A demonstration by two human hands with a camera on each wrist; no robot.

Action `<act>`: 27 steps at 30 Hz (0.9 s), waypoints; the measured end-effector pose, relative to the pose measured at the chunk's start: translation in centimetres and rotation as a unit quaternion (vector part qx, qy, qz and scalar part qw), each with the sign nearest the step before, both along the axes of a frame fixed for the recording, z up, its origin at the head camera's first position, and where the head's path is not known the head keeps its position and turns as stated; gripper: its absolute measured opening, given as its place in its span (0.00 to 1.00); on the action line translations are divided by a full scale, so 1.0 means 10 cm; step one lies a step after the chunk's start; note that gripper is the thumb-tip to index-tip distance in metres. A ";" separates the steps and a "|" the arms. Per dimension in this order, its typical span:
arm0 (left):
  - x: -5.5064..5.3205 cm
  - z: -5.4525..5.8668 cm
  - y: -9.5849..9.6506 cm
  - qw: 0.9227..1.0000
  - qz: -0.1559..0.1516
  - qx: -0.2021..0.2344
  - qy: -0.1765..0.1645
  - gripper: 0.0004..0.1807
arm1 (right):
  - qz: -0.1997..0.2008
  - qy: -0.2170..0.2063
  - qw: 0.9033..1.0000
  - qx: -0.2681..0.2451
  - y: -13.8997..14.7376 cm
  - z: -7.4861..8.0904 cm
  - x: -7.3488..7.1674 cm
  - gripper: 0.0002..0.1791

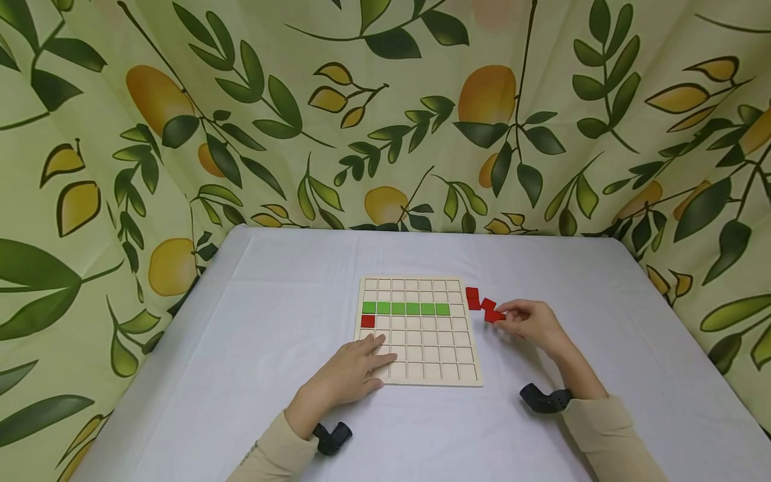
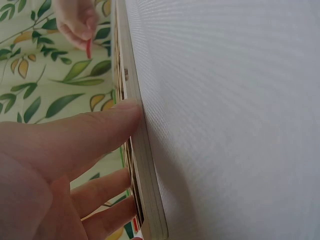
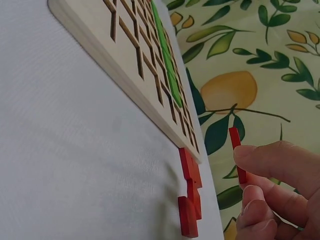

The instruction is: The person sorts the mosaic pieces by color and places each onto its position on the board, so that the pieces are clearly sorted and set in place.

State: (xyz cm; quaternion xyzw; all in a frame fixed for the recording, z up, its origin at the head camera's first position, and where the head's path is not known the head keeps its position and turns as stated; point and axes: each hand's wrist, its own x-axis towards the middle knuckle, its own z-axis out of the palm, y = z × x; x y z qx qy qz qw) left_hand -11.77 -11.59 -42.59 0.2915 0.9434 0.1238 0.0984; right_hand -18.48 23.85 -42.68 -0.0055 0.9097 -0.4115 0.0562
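Observation:
A wooden grid board (image 1: 421,371) lies on the table. A row of green square tiles (image 1: 398,308) fills most of one grid row, and one red tile (image 1: 367,321) sits in the row just below, at the left edge. My left hand (image 1: 346,373) rests on the board's near left corner with fingers spread, its thumb at the board's edge in the left wrist view. Right of the board, my right hand (image 1: 533,325) pinches a red square tile (image 3: 234,136) between thumb and fingers, raised off the cloth. Several loose red tiles (image 3: 188,217) lie beside the board's right edge.
A white cloth (image 1: 289,288) covers the table. Behind it and at both sides hangs a curtain (image 1: 271,167) printed with fruit and leaves. Black wrist devices (image 1: 545,399) are strapped at the cuffs of both beige sleeves (image 1: 608,428).

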 end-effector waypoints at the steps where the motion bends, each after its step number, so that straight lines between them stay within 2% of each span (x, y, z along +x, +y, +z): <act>1: 0.00 0.00 0.00 1.000 0.000 0.001 0.000 0.25 | 0.001 0.003 1.000 0.001 -0.01 0.01 0.00 0.17; 13: -0.01 -0.02 0.00 1.000 -0.004 -0.001 0.005 0.25 | 0.029 0.025 0.999 -0.014 -0.13 0.06 -0.03 0.16; 21: -0.01 -0.03 -0.01 1.000 -0.008 -0.002 0.015 0.24 | 0.045 0.024 0.998 -0.042 -0.23 0.09 -0.02 0.17; 27: -0.01 -0.03 -0.01 1.000 -0.008 -0.001 0.014 0.25 | 0.052 0.020 0.997 -0.044 -0.31 0.10 -0.03 0.17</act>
